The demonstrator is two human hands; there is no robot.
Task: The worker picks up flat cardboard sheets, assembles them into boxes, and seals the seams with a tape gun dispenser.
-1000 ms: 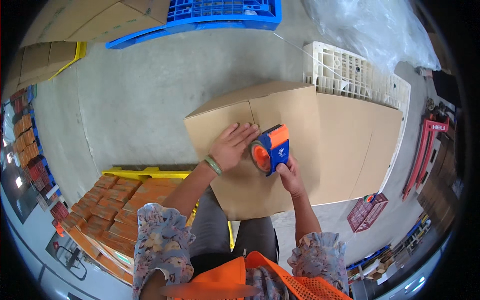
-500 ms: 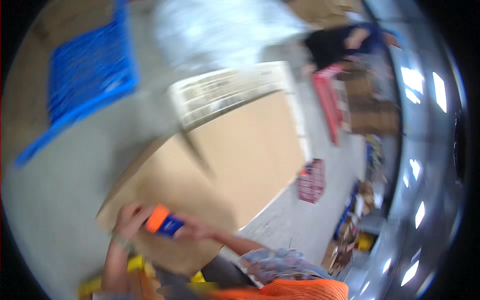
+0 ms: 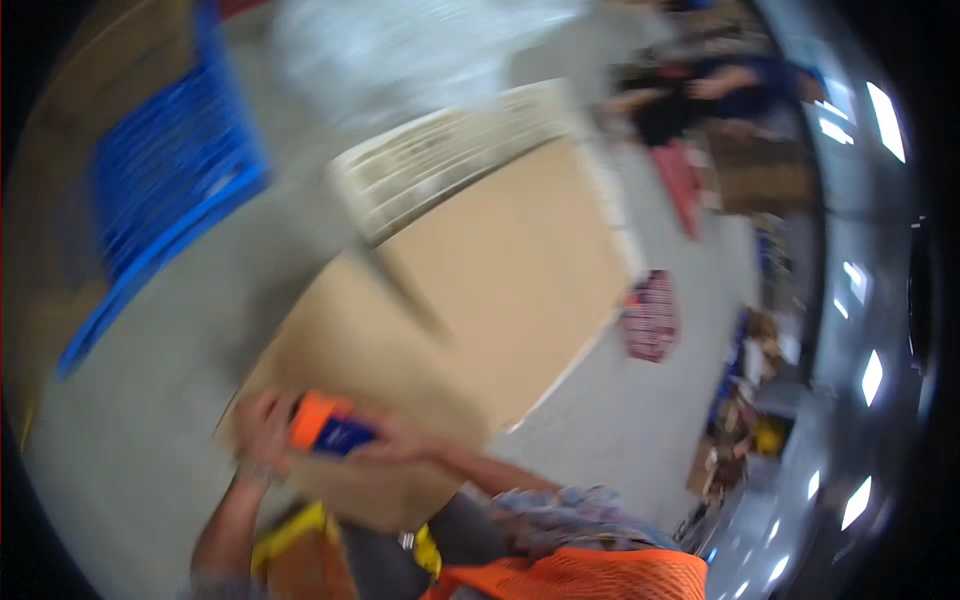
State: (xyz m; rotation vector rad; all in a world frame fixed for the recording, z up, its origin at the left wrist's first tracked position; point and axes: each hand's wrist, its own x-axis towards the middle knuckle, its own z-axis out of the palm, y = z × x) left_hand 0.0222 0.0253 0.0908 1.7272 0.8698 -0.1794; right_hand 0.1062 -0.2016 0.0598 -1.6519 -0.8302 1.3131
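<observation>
At lower left of the frame, a blue-and-orange handheld tape dispenser [image 3: 335,430] is held over a brown cardboard box [image 3: 345,320] by the right hand [image 3: 393,438], its fingers closed around the blue end. The left hand [image 3: 262,430] is placed beside the orange end; through the blur, its fingers' opening and any grip cannot be told.

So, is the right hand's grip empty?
No, the right hand has the blue-and-orange tape dispenser by its blue end, above the brown cardboard.
</observation>
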